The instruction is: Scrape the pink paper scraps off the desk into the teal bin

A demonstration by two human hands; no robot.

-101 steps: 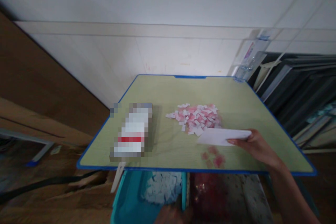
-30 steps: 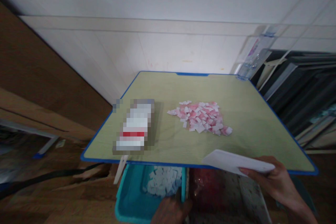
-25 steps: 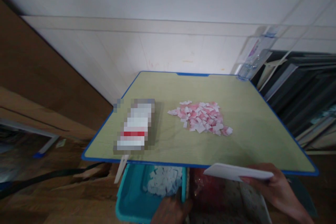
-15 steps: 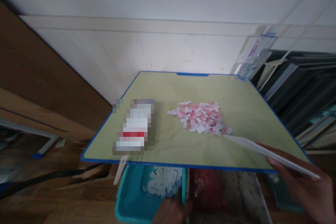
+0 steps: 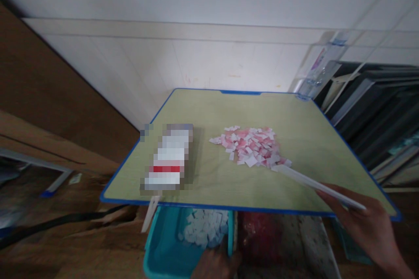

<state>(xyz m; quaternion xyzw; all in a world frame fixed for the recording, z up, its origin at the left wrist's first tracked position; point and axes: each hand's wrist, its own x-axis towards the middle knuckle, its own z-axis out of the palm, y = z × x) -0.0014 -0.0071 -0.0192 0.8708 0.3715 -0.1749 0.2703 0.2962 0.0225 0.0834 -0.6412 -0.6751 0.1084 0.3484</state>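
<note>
My right hand (image 5: pixel 360 216) is closed around a long flat white strip (image 5: pixel 304 178). The strip's far end touches the near edge of a heap of small pink and white paper pieces (image 5: pixel 257 144) on a folding tabletop (image 5: pixel 209 183). At the bottom, my left hand (image 5: pixel 216 263) grips the right rim of a teal basin (image 5: pixel 157 250), which sits below the table's front edge. Small white paper pieces (image 5: pixel 204 226) lie inside the basin. Part of my left hand is cut off by the frame's bottom edge.
A pixelated white box-like object (image 5: pixel 172 157) with a red band lies on the tabletop's left side. A clear plastic bottle (image 5: pixel 321 72) stands at the back right corner. Dark flat panels (image 5: pixel 382 91) lean beyond it. A dark cable (image 5: pixel 65 218) runs at lower left.
My right hand has moved left and slightly down with the white strip, whose tip now meets the paper heap's near edge. My left hand stays at the basin rim.
</note>
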